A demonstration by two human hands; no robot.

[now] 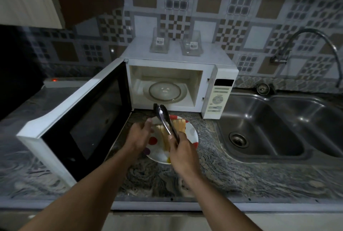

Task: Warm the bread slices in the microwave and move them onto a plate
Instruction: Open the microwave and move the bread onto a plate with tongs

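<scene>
Two bare forearms reach in over the granite counter (pixel 219 167). The right hand (pixel 182 150) curls round the handles of black tongs (pixel 164 121), whose tips point at the open microwave (pixel 221 91). The pale, brown-crusted bread slices (pixel 179 125) lie on the spotted plate (pixel 193 134), just beyond that hand, under the tongs. The left hand (pixel 139 134) sits at the plate's left rim; its grip cannot be told.
</scene>
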